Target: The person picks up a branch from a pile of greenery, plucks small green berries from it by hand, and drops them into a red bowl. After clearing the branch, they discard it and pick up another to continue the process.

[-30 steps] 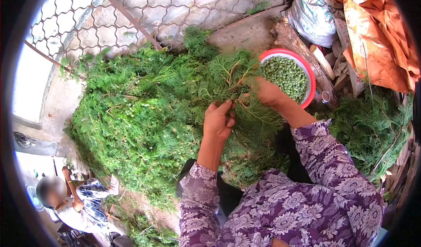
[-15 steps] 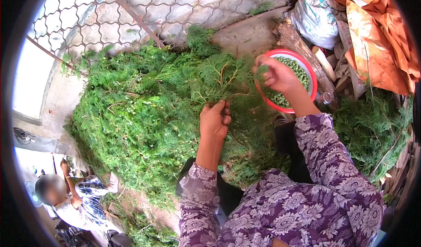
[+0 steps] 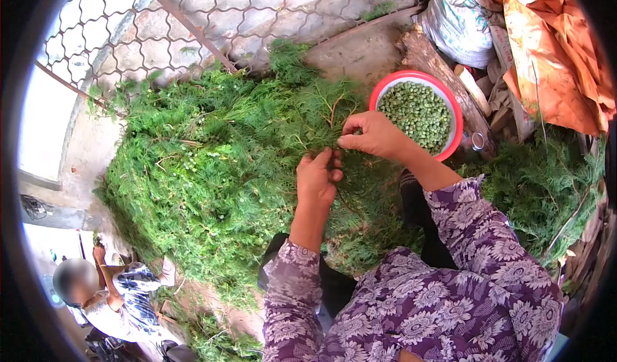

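My left hand point(image 3: 317, 177) is closed in a pinch around the stem of a feathery evergreen branch point(image 3: 333, 110), whose tan stem and flat green sprays spread above my fingers. Just above and to the right, my right hand point(image 3: 374, 137) is also pinched, thumb against fingers, at the foliage. What lies between those fingertips is too small to make out. Beside my right hand stands a red-rimmed basin point(image 3: 457, 113), white inside. Small round green cones point(image 3: 418, 108) fill it. A large heap of cut evergreen foliage point(image 3: 205, 169) spreads under and left of both hands.
A wire mesh fence point(image 3: 270, 15) runs along the back. A log point(image 3: 421, 53), a white sack point(image 3: 457, 24) and an orange tarp point(image 3: 553, 60) lie right of the basin. More foliage point(image 3: 527, 188) is at right. Another person point(image 3: 132, 291) sits at lower left.
My right hand has moved left and down from the basin's edge to beside my left hand, uncovering more of the cones. My left hand still grips the branch.
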Available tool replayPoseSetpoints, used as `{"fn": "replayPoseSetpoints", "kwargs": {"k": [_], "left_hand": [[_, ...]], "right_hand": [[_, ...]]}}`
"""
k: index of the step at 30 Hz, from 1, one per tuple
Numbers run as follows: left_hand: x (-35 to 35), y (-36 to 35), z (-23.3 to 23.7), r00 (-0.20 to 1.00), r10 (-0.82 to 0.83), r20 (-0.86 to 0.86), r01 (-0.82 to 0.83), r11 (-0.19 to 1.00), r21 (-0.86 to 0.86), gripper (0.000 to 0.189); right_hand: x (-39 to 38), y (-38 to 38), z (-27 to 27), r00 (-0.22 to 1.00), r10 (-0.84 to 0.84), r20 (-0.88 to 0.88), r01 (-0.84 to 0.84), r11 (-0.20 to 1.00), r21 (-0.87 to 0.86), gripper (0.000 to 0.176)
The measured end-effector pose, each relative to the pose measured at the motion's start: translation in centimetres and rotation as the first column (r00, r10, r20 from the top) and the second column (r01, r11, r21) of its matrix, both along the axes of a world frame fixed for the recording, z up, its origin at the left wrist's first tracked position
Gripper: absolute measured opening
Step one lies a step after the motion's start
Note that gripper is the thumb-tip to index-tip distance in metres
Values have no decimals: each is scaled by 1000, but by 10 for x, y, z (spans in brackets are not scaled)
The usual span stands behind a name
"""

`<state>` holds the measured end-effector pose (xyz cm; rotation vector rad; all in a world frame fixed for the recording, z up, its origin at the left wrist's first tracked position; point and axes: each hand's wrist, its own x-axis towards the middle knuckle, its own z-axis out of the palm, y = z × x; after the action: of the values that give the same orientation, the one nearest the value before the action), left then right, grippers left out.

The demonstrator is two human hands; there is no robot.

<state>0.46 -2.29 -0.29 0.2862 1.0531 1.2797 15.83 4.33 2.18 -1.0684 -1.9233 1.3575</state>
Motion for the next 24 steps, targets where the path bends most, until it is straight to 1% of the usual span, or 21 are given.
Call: {"fn": "replayPoseSetpoints", "kwargs": {"k": [2, 6, 8, 12, 15, 17, 18, 19, 20, 21, 23, 24], "left_hand": [[1, -1, -3, 1000, -22, -6, 22, 999, 25, 14], [3, -3, -1, 998, -61, -23, 63, 996, 61, 12], [3, -3, -2, 997, -69, -19, 70, 995, 64, 12], [3, -4, 2, 997, -75, 7, 75, 996, 42, 12], [1, -5, 6, 998, -61, -20, 62, 998, 15, 13], [-1, -4, 6, 999, -39, -38, 39, 999, -2, 14], [-1, -3, 7, 998, -17, -57, 16, 1000, -19, 15], [-2, -4, 9, 998, -16, -57, 15, 1000, -19, 15], [-2, -4, 13, 999, -1, -51, 0, 1000, -22, 16], [-2, -4, 17, 999, 14, -46, -15, 1000, -25, 17], [-2, -4, 18, 999, 5, -43, -6, 1000, -23, 18], [-2, -5, 19, 999, -3, -41, 2, 1000, -20, 19]], "right_hand": [[-1, 1, -3, 992, -45, 118, 33, 994, 102, 37], [1, 0, 0, 980, -77, 183, 60, 994, 95, 38], [0, 1, -3, 975, -94, 200, 68, 989, 133, 36], [-1, 0, -3, 979, -98, 177, 74, 988, 135, 33], [0, -1, -2, 987, -80, 139, 67, 993, 92, 28], [1, -2, 4, 1000, 3, 2, -2, 993, -121, 22], [2, -3, 7, 1000, 4, 3, -3, 993, -121, 22], [3, -3, 9, 993, 47, -107, -81, 939, -334, 19], [4, -3, 12, 973, 65, -222, -174, 835, -521, 15], [5, -3, 13, 973, 65, -222, -174, 835, -521, 15], [6, -4, 15, 941, 110, -321, -288, 760, -583, 12], [7, -3, 14, 941, 110, -321, -288, 759, -583, 12]]}}
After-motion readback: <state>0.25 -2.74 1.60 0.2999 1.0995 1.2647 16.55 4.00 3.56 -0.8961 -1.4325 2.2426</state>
